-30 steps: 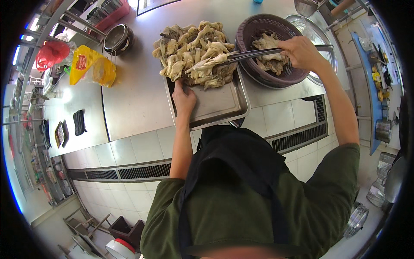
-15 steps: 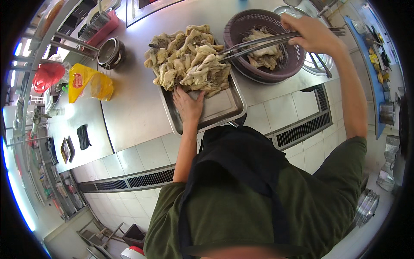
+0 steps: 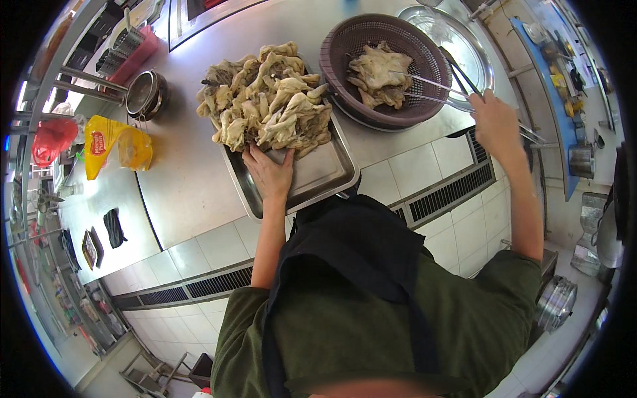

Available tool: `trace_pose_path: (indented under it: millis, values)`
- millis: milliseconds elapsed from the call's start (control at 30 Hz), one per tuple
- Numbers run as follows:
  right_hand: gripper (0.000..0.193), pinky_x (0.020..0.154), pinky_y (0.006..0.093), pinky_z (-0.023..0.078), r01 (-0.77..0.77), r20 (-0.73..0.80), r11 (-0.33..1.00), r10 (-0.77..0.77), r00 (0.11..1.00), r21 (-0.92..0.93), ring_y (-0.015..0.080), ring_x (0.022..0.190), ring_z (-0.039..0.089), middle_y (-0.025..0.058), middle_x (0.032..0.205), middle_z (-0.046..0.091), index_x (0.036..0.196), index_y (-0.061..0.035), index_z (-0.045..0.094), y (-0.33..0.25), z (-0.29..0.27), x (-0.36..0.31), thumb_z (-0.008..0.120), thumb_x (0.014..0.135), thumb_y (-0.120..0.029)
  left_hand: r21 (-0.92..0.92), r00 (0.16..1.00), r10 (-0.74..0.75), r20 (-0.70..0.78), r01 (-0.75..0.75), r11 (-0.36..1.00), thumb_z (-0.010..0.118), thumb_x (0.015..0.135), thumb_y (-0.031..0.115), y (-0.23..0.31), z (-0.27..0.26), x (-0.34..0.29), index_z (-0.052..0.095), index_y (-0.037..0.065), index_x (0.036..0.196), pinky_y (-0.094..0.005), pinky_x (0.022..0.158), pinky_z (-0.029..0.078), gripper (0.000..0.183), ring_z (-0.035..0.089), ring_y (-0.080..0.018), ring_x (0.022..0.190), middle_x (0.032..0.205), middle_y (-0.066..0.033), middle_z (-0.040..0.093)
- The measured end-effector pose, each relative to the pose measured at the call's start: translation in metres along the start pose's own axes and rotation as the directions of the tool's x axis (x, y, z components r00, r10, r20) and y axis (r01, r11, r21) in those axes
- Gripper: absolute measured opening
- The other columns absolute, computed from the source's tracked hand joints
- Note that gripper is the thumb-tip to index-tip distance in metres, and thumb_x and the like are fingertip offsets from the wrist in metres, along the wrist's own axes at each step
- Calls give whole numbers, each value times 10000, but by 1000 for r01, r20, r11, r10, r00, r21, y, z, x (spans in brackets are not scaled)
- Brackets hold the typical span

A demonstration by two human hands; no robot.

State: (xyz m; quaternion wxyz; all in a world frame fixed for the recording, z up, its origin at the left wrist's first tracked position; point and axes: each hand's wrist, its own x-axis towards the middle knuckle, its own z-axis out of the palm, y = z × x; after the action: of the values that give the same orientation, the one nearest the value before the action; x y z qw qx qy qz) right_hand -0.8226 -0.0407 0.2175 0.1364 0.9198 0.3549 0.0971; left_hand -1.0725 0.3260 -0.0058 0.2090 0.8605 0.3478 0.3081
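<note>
A pile of pale cooked chicken pieces (image 3: 265, 99) covers the far part of a rectangular metal tray (image 3: 332, 174). My left hand (image 3: 271, 174) lies at the near edge of the pile, fingers stretched out and thumb apart, touching the pieces. To the right, my right hand (image 3: 494, 126) is closed around long metal tongs (image 3: 441, 101). Their two arms are apart and reach left into a brown plastic colander (image 3: 332, 56), with the tips at chicken (image 3: 378, 73) lying inside it. Whether the tongs grip that chicken I cannot tell.
Behind the colander lies a round metal tray (image 3: 481, 50) with a black-handled tool (image 3: 461, 69) on it. A yellow plastic bag (image 3: 109, 142) and a metal strainer bowl (image 3: 146, 93) stand on the left of the steel counter (image 3: 179, 179). A blue shelf (image 3: 554, 109) runs along the right.
The tongs have moved right, from the chicken pile to the chicken in the colander, and my right hand has come nearer to me. My left hand stays at the pile. The view has shifted slightly.
</note>
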Motion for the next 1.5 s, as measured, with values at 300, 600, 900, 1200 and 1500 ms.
trace_pose_path:
  millis: [300, 600, 900, 1200, 1500]
  values:
    - [292, 712, 429, 560, 37, -142, 995, -50, 989, -96, 306, 915, 675, 137, 994, 607, 1175, -66, 574, -26, 65, 7, 599, 885, -38, -25, 1000, 2, -4, -2, 1000, 890, 747, 338, -3, -1, -2, 360, -135, 1420, -525, 1103, 381, 979, 416, -496, 1278, 1361, -322, 403]
    - [305, 680, 445, 566, -35, -147, 999, 36, 988, 7, 329, 774, 707, 126, 875, 666, 1206, -67, 565, -8, 79, 3, 599, 903, -72, 1, 1000, 24, -19, -24, 1000, 893, 735, 344, -7, 2, -2, 355, -138, 1429, -523, 1091, 389, 1001, 425, -496, 1261, 1342, -319, 410]
    - [192, 727, 553, 492, -162, -188, 907, 250, 950, 389, 473, 843, 659, 256, 882, 691, 1105, -13, 640, 14, 56, -6, 569, 984, -144, -86, 999, -44, -13, 43, 995, 903, 712, 246, 6, -7, -1, 357, -127, 1437, -520, 1081, 384, 981, 436, -491, 1234, 1316, -314, 422]
    - [150, 604, 369, 478, 29, -214, 799, 126, 969, 600, 274, 638, 653, 191, 739, 650, 1067, 41, 663, 10, -9, -51, 615, 950, -41, -268, 978, -205, 44, 209, 941, 873, 733, 138, 9, -1, 2, 405, -106, 1375, -479, 934, 464, 830, 553, -455, 1116, 1237, -294, 554]
    - [172, 589, 341, 481, 256, -218, 629, -140, 966, 734, 297, 617, 651, 179, 763, 672, 1018, 52, 679, -31, -15, -67, 697, 848, 34, -433, 747, -390, 538, 642, 632, 825, 831, 125, -13, 24, -7, 662, -42, 1063, -371, 699, 582, 329, 718, -247, 783, 900, -169, 721]
